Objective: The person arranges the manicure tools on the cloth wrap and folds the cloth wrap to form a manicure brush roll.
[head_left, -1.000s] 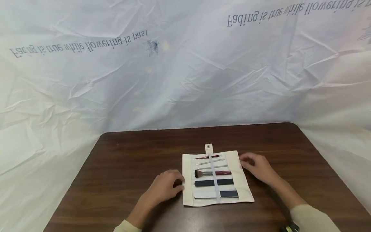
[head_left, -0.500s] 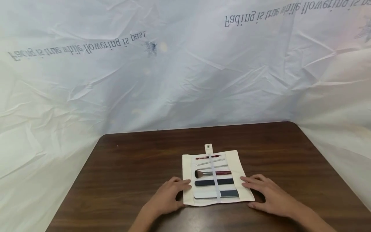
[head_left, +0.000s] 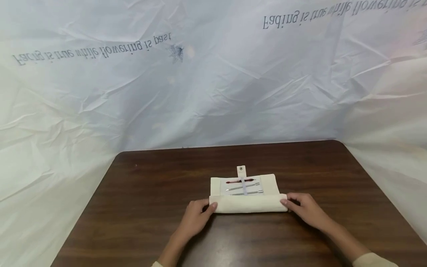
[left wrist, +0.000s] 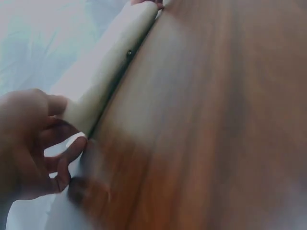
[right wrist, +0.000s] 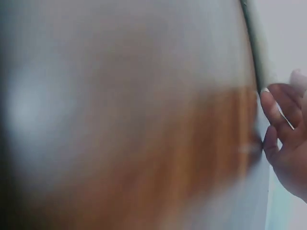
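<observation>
A cream cloth tool roll [head_left: 248, 204] lies on the table with its near part folded over toward the back. My left hand [head_left: 196, 217] pinches the fold's left end, thumb on top. At the right end, my right hand [head_left: 307, 209] pinches the fold the same way. Beyond the fold, a red-handled tool [head_left: 240, 181] and two slim metal tools [head_left: 245, 187] stay visible under a white elastic band [head_left: 243, 181]. The brush and the two files are hidden inside the fold. In the left wrist view a small metal snap [left wrist: 129, 52] shows on the roll's outer side.
The dark wood-grain table [head_left: 160, 178] extends around the roll on all sides. A strap with a snap [head_left: 241, 169] sticks out from the roll's far edge. Behind the table hangs a white printed sheet [head_left: 213, 81].
Both hands have taken hold of the tool roll's near corners and turned the near part over, away from the body. The brush and files have gone out of sight.
</observation>
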Tool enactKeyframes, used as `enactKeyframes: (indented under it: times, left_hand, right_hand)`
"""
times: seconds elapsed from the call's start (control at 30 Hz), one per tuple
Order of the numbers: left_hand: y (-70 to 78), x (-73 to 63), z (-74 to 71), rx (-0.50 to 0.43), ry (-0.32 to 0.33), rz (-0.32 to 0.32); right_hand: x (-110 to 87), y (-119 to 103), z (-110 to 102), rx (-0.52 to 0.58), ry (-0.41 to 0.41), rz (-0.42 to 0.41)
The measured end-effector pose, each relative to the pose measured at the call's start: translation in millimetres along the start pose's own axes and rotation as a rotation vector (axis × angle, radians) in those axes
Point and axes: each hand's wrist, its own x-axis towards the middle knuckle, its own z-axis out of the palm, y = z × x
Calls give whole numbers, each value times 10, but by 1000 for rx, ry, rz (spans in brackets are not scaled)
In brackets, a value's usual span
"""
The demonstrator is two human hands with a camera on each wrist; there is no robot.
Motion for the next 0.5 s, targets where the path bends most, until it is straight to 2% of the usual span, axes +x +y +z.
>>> enactKeyframes:
  times: [0.07,0.17,0.23,0.3,0.37,0.5]
  left_hand:
    - [37,56,29,28,24,-36]
    - [81,111,72,141,40,-90]
    - [95,123,93,205,60,-120]
    - [93,117,107,241,79,-124]
    - [77,100,103,245,102,-95]
    - [0,64,71,278,89,77]
  right_hand:
    - [62,1,-21,15,-37,75]
    - [131,-14,-33,4,-81,171]
    - [160,-21,-26,-21,-81,200]
    - [173,-16,-5,-56,-39,196]
    - [177,-6,23,-98,25,144]
    - [151,42,58,-194,134,-31]
